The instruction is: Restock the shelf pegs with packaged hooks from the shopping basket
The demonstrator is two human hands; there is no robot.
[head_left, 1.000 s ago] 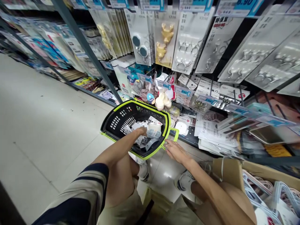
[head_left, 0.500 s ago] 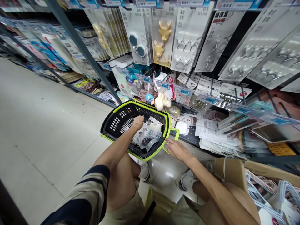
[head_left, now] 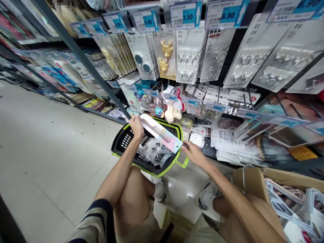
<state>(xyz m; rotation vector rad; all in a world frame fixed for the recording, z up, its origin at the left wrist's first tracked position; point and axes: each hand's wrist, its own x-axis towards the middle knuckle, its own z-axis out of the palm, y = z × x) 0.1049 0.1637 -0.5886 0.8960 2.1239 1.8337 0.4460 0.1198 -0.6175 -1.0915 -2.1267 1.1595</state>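
A tall, dark-grey metal shop rack (head_left: 87, 65) packed with hanging goods spans the upper part of the view. Below it, glossy pale tiled floor (head_left: 63, 152) stretches out on the left. At the lower right stands an open brown cardboard box (head_left: 249, 179) filled with looped, plastic-coated hangers (head_left: 286, 211), mostly pale blue. A black plastic shopping basket (head_left: 117, 145) with slotted walls and a lime-green rim sits in front of the person's legs, close against the rack's lowest shelf.

Above the basket's opening is a long, narrow, flat package (head_left: 159, 132), white at its upper left end and turning pastel pink and blue toward the lower right. It slants across the basket, with one end near each hand. The left hand (head_left: 136, 127) is closed around the upper end; the right hand (head_left: 194, 154) pinches the lower corner between thumb and fingers, beside the green rim. The two hands are well apart.

Inside the basket, small clear plastic packets (head_left: 153, 152) lie heaped together. A cream-coloured, rounded, lobed item (head_left: 172, 114) hangs from the rack just beyond the basket's far edge.
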